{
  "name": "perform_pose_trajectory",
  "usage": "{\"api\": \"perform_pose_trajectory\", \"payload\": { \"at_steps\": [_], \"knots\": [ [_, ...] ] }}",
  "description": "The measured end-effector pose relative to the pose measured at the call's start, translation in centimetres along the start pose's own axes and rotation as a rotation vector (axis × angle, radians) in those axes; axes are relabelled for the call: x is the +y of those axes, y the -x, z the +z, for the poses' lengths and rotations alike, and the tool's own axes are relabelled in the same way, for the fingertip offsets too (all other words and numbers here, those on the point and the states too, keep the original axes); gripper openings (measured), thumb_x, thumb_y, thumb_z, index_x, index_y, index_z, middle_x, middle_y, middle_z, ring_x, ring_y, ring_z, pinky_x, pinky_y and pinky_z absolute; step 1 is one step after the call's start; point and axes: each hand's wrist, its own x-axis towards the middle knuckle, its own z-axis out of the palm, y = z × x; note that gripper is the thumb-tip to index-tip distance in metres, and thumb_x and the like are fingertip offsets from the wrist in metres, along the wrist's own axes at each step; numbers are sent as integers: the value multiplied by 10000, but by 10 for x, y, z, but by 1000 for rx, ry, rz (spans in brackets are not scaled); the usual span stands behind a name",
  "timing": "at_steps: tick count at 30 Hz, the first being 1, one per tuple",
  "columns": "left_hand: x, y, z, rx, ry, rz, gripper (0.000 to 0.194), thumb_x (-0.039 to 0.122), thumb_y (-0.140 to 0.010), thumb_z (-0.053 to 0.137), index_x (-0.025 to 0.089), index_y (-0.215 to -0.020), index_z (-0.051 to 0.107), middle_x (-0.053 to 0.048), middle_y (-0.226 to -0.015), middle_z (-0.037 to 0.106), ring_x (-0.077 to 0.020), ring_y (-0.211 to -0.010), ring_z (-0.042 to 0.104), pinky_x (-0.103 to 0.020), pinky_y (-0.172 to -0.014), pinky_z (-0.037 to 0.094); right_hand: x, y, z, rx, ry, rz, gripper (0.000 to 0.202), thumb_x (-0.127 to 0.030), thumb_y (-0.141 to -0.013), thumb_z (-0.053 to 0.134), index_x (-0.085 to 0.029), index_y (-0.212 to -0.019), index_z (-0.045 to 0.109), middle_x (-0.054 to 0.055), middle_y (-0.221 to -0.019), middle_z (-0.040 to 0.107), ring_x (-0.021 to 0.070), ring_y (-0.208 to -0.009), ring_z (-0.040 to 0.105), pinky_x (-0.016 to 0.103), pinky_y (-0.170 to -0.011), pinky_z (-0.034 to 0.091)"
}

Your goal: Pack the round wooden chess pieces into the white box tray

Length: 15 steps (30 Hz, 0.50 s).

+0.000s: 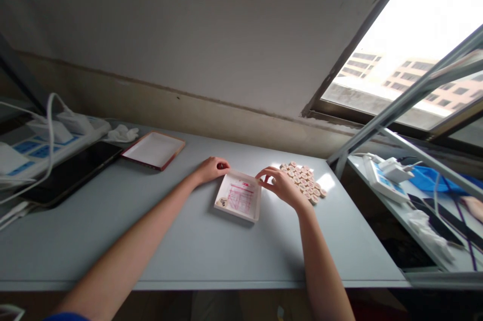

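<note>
A shallow white box (241, 218) lies on the desk between my hands. Pink print shows on its bottom, and one round Chinese chess piece (222, 203) with a black character sits in its near left corner. My left hand (212, 169) is curled at the far left corner of the box, its fingertips against the rim. At the far right corner, my right hand (281, 183) pinches the rim between thumb and fingers; whether a small piece is also between them is unclear. Just right of that hand, several round wooden chess pieces (307, 180) lie close together, partly hidden by it.
A box lid (154, 149) with red sides lies upside down at the left. Beyond it are crumpled tissue (123, 133), a black tablet (75, 170) and a power strip (88, 132) with white cables. Metal bars (381, 119) and a window border the right side.
</note>
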Motion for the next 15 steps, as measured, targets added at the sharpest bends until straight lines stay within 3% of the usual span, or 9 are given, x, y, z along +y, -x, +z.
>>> {"api": "perform_pose_trajectory", "payload": {
  "at_steps": [4,8,13,15],
  "knots": [
    [0,0,-1,-2,0,-9,230,290,-708,500,129,-750,658,-45,-743,650,-146,-674,547,-230,-630,398,-3,2,-4,47,3,8,142,-248,-821,498,-204,-872,623,36,-884,608,111,-681,584,254,-671,469],
    [-1,0,0,-2,10,-14,232,292,-707,499,127,-756,654,-48,-747,651,-152,-684,555,-235,-640,401,6,8,-10,91,147,105,158,-225,-815,476,-201,-855,627,38,-859,615,127,-679,575,270,-677,447],
    [-3,-1,1,0,13,-18,232,294,-706,499,129,-757,654,-47,-749,653,-154,-692,562,-235,-645,407,19,13,-11,-70,287,191,130,-173,-751,530,-213,-784,649,28,-836,612,158,-756,569,288,-720,427],
    [-3,-1,1,0,13,-13,231,296,-707,501,131,-754,655,-45,-752,654,-153,-692,561,-234,-646,408,22,15,-11,-72,347,180,128,-157,-741,538,-212,-733,653,39,-889,599,174,-832,557,304,-770,412]
  ]
}}
